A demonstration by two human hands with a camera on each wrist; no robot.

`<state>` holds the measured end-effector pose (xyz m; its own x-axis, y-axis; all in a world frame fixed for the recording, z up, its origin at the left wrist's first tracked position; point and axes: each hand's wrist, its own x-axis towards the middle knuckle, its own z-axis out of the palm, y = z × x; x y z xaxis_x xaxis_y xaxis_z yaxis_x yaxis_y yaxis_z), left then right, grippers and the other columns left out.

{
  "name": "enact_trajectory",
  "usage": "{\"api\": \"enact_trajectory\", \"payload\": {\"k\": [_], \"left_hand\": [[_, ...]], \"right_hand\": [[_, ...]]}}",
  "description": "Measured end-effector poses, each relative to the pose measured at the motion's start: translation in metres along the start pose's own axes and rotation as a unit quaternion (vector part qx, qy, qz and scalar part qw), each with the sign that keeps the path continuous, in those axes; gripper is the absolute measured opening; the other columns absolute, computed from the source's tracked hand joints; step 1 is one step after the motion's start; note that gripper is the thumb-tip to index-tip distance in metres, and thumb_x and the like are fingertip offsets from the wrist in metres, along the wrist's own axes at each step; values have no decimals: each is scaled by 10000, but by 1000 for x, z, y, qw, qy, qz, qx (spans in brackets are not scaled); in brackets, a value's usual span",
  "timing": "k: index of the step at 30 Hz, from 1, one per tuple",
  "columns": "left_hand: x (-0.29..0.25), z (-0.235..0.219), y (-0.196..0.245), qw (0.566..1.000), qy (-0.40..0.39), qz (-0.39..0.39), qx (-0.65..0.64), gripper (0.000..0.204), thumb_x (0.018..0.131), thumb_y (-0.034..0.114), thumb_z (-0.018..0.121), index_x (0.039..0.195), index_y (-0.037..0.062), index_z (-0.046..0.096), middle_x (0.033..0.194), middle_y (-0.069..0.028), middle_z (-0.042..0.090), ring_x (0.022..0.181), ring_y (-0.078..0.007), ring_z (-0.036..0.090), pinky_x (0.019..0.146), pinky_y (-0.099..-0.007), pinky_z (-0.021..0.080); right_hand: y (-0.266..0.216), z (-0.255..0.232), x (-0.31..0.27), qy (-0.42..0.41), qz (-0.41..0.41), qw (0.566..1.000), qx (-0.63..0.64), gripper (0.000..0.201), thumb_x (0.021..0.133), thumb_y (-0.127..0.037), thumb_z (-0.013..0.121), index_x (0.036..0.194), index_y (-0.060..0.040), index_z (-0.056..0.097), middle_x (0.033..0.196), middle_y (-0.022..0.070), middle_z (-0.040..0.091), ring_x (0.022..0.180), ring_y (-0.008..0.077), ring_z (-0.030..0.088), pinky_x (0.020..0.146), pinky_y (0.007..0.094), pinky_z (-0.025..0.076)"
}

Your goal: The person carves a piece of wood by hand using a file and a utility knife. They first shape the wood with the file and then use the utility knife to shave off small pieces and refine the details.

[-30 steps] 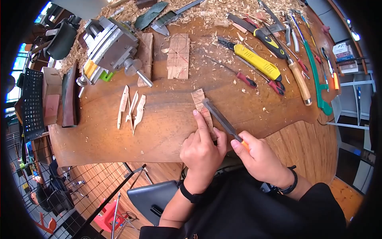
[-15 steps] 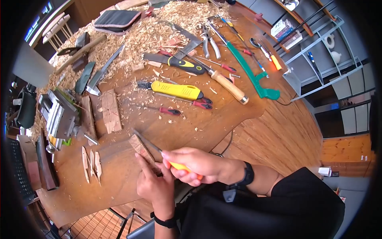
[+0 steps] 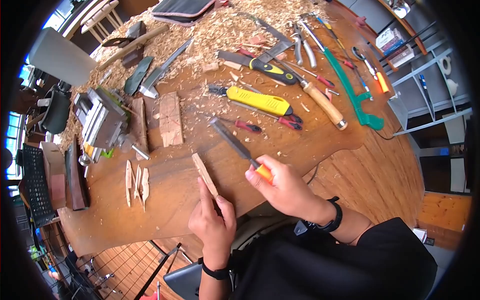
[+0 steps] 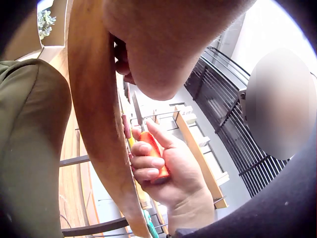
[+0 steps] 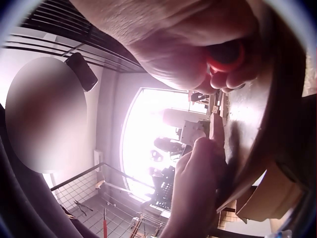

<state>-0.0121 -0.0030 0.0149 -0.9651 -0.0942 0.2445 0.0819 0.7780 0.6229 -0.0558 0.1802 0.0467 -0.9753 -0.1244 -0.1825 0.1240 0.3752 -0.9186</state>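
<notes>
In the head view the left hand grips a narrow wooden strip between thumb and fingers, index finger laid along its side, at the table's near edge. The right hand is curled round the orange handle of a chisel, whose steel blade points up and left, apart from the strip. The left wrist view shows the right hand wrapped round the orange handle. In the right wrist view the left hand extends a finger along the strip, and the handle's end shows in the right hand.
Three thin carved pieces lie left of the strip. Behind are a flat wooden block, a metal vise, a yellow cutter, a wooden-handled tool, a green saw, pliers and heaped shavings.
The chisel has lifted away from the strip, to its upper right, with the right hand. The strip has been turned more onto its edge in the left hand. The head view has swung about.
</notes>
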Motion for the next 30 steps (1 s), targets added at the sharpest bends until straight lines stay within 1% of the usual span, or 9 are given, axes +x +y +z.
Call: {"api": "enact_trajectory", "payload": {"k": [6,9,11,13,17,20,24,26,30], "left_hand": [[-1,-6,-3,1000,-15,-1,-16,536,883,-9,566,1413,-88,558,635,-140,566,530,-286,588,545,-390,470],[-1,-4,-1,1000,-10,-6,-6,513,890,-11,571,1397,-86,574,645,-142,585,537,-281,600,551,-386,478],[0,-3,-1,1000,-5,-9,-2,498,895,-12,574,1388,-84,583,655,-143,599,542,-277,609,556,-382,484],[-1,-1,-2,1000,5,-10,-4,472,910,-12,586,1376,-83,594,680,-145,628,555,-263,628,563,-369,496],[-2,2,-3,1000,13,-14,12,451,954,55,666,1380,-75,595,677,-132,630,546,-235,621,552,-341,487],[-2,2,-2,999,11,-17,31,493,940,100,730,1380,-74,595,649,-117,609,523,-222,598,531,-332,470],[-1,5,1,999,26,-16,35,557,902,127,785,1385,-72,590,625,-97,591,492,-212,571,503,-330,449],[-1,7,1,999,47,-20,14,570,890,136,808,1397,-20,599,704,-92,596,550,-143,534,525,-294,432],[-1,6,2,998,37,-36,35,588,876,141,820,1398,-17,600,709,-94,606,547,-142,537,525,-289,437]], "right_hand": [[-2,-1,4,54,-49,993,-95,319,977,-239,692,1126,41,650,859,267,706,801,443,705,690,482,555],[4,-1,7,65,-72,992,-83,298,972,-221,698,1121,32,654,858,265,708,799,444,705,691,480,555],[4,-1,7,56,-51,995,-61,282,963,-205,708,1129,17,652,854,254,709,803,439,705,710,475,558],[3,-2,7,71,-68,992,-85,276,954,-195,717,1137,-2,646,864,242,709,820,430,705,740,464,561],[6,-3,9,90,-93,986,-106,283,910,-138,753,1136,-13,638,1008,196,718,910,395,703,787,442,559],[8,-5,13,112,-118,977,-135,294,881,-111,775,1129,-24,643,1034,168,716,926,379,702,791,432,559],[12,-7,17,133,-145,968,-157,305,857,-95,791,1122,-36,651,1018,152,712,917,372,703,786,428,560],[12,-7,18,131,-145,968,-159,306,840,-83,800,1108,-41,657,1006,144,707,909,365,701,780,427,557],[13,-7,17,129,-137,969,-163,304,830,-77,803,1097,-46,661,997,139,703,903,363,695,777,427,553]]}}
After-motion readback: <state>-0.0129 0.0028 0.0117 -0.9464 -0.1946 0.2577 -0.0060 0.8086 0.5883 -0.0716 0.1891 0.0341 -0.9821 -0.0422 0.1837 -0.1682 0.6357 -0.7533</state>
